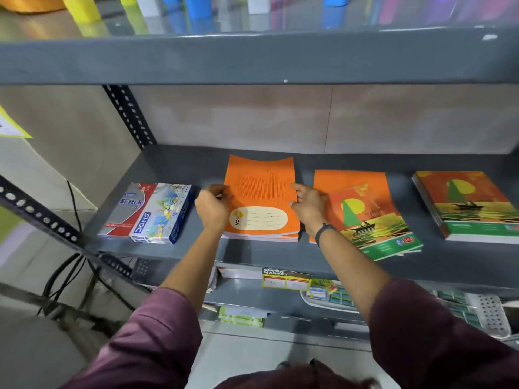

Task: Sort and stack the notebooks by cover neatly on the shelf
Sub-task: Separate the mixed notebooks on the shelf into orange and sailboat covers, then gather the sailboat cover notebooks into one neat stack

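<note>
A stack of orange notebooks [261, 189] with a cream label lies in the middle of the grey shelf [252, 252]. My left hand [212, 206] grips its left edge and my right hand [309, 204] grips its right edge. To the right, a sailboat-cover notebook [370, 220] lies skewed on top of another orange notebook [348, 178]. Further right sits a neat stack of sailboat-cover notebooks [471, 206].
Two boxes [148, 211] of stationery lie at the shelf's left end beside the perforated upright [129, 116]. The upper shelf [252, 60] hangs close overhead with coloured items on it. Below are price tags [286, 279] and a white basket [483, 313]. Cables [73, 276] hang at left.
</note>
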Demonstrator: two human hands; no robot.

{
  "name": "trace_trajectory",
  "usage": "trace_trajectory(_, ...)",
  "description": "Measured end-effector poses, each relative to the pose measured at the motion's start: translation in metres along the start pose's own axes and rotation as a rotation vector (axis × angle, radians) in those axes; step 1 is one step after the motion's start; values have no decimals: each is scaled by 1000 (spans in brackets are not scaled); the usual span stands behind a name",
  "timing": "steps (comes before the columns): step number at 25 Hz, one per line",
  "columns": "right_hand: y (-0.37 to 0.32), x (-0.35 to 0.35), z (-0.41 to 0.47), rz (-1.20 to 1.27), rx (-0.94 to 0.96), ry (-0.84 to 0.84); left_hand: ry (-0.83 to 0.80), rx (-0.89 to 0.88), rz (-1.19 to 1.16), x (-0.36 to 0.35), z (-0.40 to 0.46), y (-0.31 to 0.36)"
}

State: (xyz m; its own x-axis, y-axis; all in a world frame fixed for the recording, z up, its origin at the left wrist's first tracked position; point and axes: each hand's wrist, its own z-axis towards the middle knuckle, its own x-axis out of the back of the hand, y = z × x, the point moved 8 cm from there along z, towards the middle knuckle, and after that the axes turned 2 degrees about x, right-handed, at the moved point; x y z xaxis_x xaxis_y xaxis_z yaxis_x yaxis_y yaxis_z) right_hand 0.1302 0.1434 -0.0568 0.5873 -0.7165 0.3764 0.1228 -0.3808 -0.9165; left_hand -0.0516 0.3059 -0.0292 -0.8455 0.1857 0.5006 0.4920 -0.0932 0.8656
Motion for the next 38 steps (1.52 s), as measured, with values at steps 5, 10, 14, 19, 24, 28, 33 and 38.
trace_trajectory(5, 5, -2, 0, -92, -12, -17, -13, -60, 70, -2, 1, -5)
trace_trajectory(10, -8, 31, -9, -219, 71, 112, 125, -337, 216, -4, -23, 33)
trace_trajectory(14, -3, 106, -26, -434, 85, 400, -75, -449, -61, -61, -81, 70)
trace_trajectory(19, 47, 164, -45, -677, -168, 398, -487, -49, -189, -145, -147, 61)
trace_trajectory(24, 68, 176, -50, -565, -197, 359, -491, 235, -312, -160, -158, 54)
trace_trajectory(28, 65, 180, -55, -457, -138, 390, -374, 537, -538, -165, -170, 49)
trace_trajectory(33, 63, 190, -55, -389, -116, 390, -434, 693, -540, -177, -162, 43)
trace_trajectory(38, 52, 220, -46, -304, -59, 382, -407, 534, -560, -185, -159, 73)
